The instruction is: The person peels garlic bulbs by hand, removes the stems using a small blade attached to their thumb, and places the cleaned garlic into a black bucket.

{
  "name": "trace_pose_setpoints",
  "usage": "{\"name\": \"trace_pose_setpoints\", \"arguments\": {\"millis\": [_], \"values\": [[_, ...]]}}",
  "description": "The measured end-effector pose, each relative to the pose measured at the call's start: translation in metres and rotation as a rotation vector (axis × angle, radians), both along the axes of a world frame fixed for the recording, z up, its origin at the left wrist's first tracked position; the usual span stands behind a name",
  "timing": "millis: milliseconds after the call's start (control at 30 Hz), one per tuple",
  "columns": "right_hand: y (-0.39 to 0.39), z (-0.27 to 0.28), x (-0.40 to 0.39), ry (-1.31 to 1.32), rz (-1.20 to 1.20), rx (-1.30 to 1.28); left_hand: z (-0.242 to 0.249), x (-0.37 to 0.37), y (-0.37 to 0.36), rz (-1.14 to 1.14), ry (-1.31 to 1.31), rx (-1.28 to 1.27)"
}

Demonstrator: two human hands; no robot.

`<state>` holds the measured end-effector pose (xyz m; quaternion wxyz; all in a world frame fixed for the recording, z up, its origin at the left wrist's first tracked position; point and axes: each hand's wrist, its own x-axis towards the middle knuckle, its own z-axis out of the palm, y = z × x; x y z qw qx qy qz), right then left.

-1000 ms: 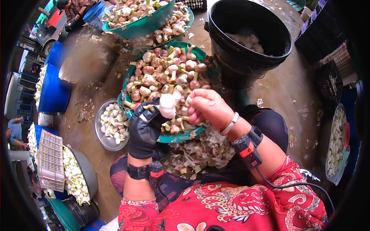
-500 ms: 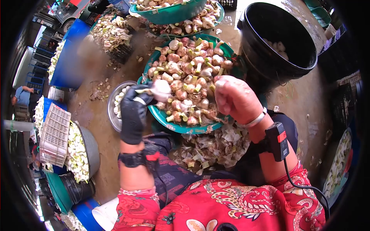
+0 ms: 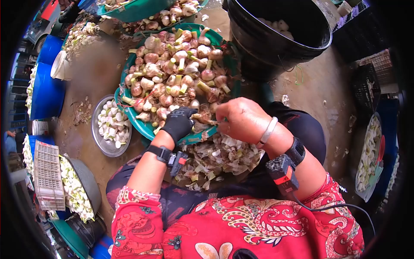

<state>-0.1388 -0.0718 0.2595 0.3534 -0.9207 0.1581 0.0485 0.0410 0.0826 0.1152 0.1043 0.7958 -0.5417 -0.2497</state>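
Note:
A wide green basin full of garlic bulbs with cut stems stands in front of me. At its near edge, my left hand, in a black glove, has its fingers closed on a brownish garlic bulb, mostly covered by the hands. My right hand, bare with a pale bracelet at the wrist, is curled closed just right of that bulb. Whatever lies inside its fingers is hidden. Left of the basin is a metal bowl of peeled white garlic.
A pile of papery garlic skins lies below the basin, between my knees. A tall black bucket with some bulbs inside stands at the upper right. On the left are blue tubs, a crate and a grey tub of garlic.
My left hand has moved from over the metal bowl rightward to the basin's near edge, close to my right hand. The pale bulb it held is out of sight. The view has shifted.

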Motion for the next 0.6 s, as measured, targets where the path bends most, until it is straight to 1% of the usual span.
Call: {"name": "trace_pose_setpoints", "arguments": {"millis": [33, 100, 133, 200, 233, 267, 300, 333, 367, 433, 500, 567, 600], "values": [[-0.003, -0.001, -0.001, -0.106, -0.095, -0.009, -0.024, -0.007, -0.005, -0.049, -0.05, -0.012], [-0.01, -0.001, 0.001, -0.159, -0.209, -0.086, -0.037, -0.023, -0.022, 0.06, -0.149, 0.115], [-0.013, -0.001, 0.001, -0.153, -0.219, -0.087, -0.042, -0.023, -0.03, 0.046, -0.157, 0.47], [-0.018, 0.001, 0.001, -0.243, -0.264, -0.046, -0.047, -0.021, -0.032, 0.063, -0.112, 0.464], [-0.02, 0.002, 0.002, -0.245, -0.272, -0.047, -0.048, -0.017, -0.03, 0.089, -0.069, 0.461], [-0.02, 0.003, 0.003, -0.254, -0.289, 0.022, -0.057, -0.008, -0.024, 0.141, -0.034, 0.362], [-0.02, 0.004, 0.004, -0.265, -0.302, 0.091, -0.032, -0.004, -0.024, 0.298, 0.251, 0.2], [-0.018, 0.0, 0.006, -0.299, -0.319, 0.09, -0.018, 0.002, -0.023, 0.412, 0.488, 0.075], [-0.017, 0.007, 0.008, -0.231, -0.301, 0.113, -0.003, 0.007, -0.023, 0.521, 0.722, -0.059], [-0.011, -0.009, 0.014, -0.379, -0.3, 0.138, 0.065, 0.003, -0.028, 0.519, 0.89, -0.186], [-0.004, -0.02, 0.025, -0.506, -0.274, 0.255, 0.119, -0.005, -0.024, 0.427, 0.908, -0.253], [-0.002, -0.013, 0.03, -0.363, -0.221, 0.895, 0.149, -0.01, -0.01, 0.451, 0.951, -0.293], [0.002, -0.005, 0.032, -0.415, -0.216, 1.086, 0.153, -0.016, -0.004, 0.574, 1.233, -0.423]]}}
